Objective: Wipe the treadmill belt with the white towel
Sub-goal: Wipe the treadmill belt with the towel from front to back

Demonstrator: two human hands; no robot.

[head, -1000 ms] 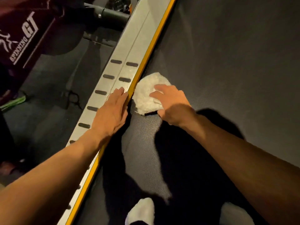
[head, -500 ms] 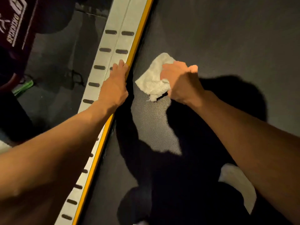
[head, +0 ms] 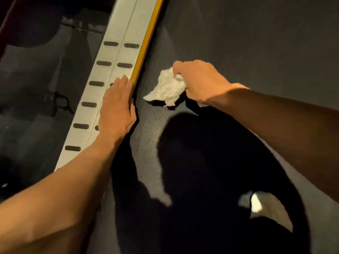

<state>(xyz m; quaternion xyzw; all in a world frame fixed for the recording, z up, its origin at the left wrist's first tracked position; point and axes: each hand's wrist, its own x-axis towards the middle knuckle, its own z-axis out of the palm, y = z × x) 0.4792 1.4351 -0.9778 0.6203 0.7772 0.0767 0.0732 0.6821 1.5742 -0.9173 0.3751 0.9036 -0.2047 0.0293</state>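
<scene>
While wiping: a person leans over the belt [head: 238, 43], bunched towel [head: 166, 88] in hand.
Grip: right hand [head: 200, 81] closed on the towel's far end; its loose corner trails toward the rail [head: 117, 57].
Brace: left hand [head: 115, 107] flat and open on the rail, holding nothing.
Key relation: unwiped belt runs ahead and right of the towel, its long axis parallel to the rail; right hand nearer.
Writing: none legible.

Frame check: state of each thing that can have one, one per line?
Towel: bunched, in the right hand's grip, on the belt.
Right hand: closed on the towel.
Left hand: flat, open, resting on the side rail.
Belt: dark, partly in shadow.
</scene>
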